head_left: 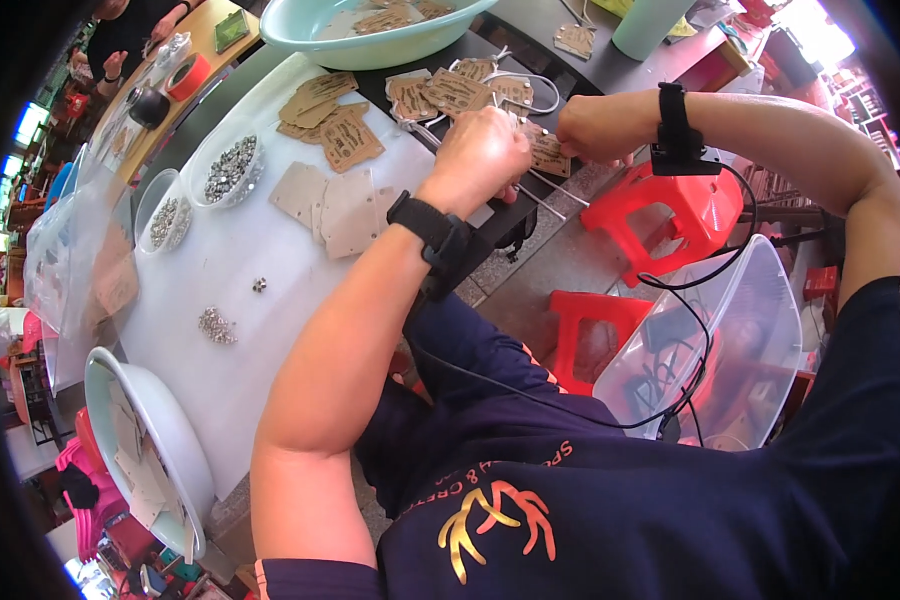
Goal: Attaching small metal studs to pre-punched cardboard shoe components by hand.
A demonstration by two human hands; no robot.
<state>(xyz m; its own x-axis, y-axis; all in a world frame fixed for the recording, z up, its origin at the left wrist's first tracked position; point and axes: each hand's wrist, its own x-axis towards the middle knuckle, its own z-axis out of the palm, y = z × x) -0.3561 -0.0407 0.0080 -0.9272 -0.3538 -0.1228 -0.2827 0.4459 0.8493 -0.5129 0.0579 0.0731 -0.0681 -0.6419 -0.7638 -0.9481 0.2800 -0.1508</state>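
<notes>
A brown printed cardboard tag (548, 153) is held between my two hands over the table's edge. My right hand (602, 127) is closed at the tag's right side, its fingertips partly hidden. My left hand (482, 150) is closed at the other side, around a white cord (552, 183) whose loose ends hang below the tag. Just beyond my left hand lies a pile of similar tags (456, 90) with white cords on them. Left of that is a stack of tags without cords (332, 118). Plain grey-brown card pieces (346, 212) lie nearer to me.
Two clear tubs of small metal pieces (232, 170) (170, 222) stand on the white sheet (180, 345), with loose pieces (216, 325) nearby. Pale basins (370, 50) (195, 450) flank them. Red stools (670, 215) and a clear plastic bin (745, 340) stand at right.
</notes>
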